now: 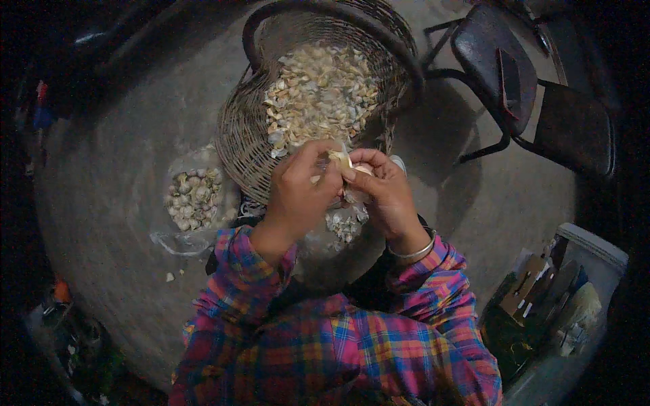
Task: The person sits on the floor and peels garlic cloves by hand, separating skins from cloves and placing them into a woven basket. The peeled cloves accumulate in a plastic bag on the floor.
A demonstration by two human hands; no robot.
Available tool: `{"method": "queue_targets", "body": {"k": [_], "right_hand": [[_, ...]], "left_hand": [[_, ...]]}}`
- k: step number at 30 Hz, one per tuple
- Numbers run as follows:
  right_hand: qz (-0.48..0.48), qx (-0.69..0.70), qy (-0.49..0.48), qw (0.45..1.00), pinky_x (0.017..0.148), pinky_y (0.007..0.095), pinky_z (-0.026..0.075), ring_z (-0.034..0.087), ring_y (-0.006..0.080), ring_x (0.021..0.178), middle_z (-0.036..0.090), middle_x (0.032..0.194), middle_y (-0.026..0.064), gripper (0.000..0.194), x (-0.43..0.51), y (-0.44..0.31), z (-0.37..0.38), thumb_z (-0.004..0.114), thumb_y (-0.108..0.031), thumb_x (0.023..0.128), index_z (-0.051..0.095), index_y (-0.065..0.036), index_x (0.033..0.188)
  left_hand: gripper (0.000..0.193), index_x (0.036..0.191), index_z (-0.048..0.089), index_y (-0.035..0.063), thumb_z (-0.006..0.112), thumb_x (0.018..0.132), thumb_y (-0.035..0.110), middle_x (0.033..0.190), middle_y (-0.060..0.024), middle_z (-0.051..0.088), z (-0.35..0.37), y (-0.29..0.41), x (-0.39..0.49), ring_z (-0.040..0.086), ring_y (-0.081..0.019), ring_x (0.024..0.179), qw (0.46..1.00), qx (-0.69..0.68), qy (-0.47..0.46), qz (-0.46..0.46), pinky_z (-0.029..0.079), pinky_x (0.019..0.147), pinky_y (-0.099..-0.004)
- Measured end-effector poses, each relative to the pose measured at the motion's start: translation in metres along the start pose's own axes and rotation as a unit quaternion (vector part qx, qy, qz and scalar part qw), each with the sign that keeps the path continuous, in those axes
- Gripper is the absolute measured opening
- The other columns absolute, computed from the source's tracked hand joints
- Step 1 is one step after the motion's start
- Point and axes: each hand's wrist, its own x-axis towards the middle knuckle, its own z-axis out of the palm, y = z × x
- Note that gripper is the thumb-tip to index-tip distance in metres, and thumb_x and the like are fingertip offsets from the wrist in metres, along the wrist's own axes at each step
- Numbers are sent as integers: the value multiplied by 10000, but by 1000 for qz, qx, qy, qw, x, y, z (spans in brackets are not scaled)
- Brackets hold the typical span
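Both my hands meet over the near edge of a wicker basket with a tall curved handle. Many loose garlic cloves with papery skin lie inside it. My left hand pinches a pale garlic piece between thumb and fingers. My right hand, with a bangle at the wrist, has its fingers closed on a partly broken garlic bulb. Between and below my hands, small garlic bits and skins lie near the floor. At the left, whole garlic bulbs sit in a clear plastic bag.
A dark chair with a metal frame stands at the upper right. At the lower right is a grey bin holding cardboard and other refuse. A few garlic pieces lie on the floor at the left. More dark clutter fills the lower left corner.
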Motion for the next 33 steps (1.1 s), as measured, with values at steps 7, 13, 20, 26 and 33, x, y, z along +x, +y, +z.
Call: {"method": "queue_targets", "body": {"k": [7, 13, 20, 26, 33], "right_hand": [[1, 35, -38, 999, 621, 240, 457, 546, 112, 708, 575, 812, 55, 179, -5, 2, -3, 593, -93, 771, 528, -10, 916], [19, 112, -47, 992, 603, 235, 447, 549, 112, 686, 578, 792, 61, 131, -8, 0, 3, 562, -87, 791, 523, -8, 888], [-1, 42, -10, 999, 602, 227, 437, 542, 105, 668, 583, 778, 63, 143, -5, 4, 5, 562, -110, 791, 523, -7, 882], [17, 81, 8, 996, 518, 244, 454, 536, 119, 605, 566, 727, 59, 143, -5, 0, 11, 537, -128, 811, 513, 1, 867], [107, 179, -93, 974, 461, 256, 460, 544, 152, 579, 545, 710, 66, 182, -4, -15, -2, 486, -178, 840, 504, -9, 906]], "left_hand": [[233, 901, 545, 6, 486, 847, 225, 684, -103, 570, 2, 6, 1, 563, -163, 581, 993, 99, 16, 69, 437, 488, -283], [193, 886, 526, -29, 509, 817, 150, 652, -144, 536, 10, 7, -4, 544, -264, 533, 996, 78, 38, 8, 425, 480, -348], [215, 839, 522, -13, 463, 848, 194, 595, -126, 523, 18, 6, -4, 535, -263, 506, 994, 72, 81, -14, 406, 463, -349], [232, 889, 526, -18, 451, 858, 199, 591, -95, 531, 15, 2, 0, 531, -217, 494, 998, 46, 40, -35, 410, 466, -326], [312, 1116, 465, -8, 380, 881, 178, 974, -96, 576, -15, 10, 6, 489, -71, 471, 962, -198, -137, -127, 395, 411, -182]]}}
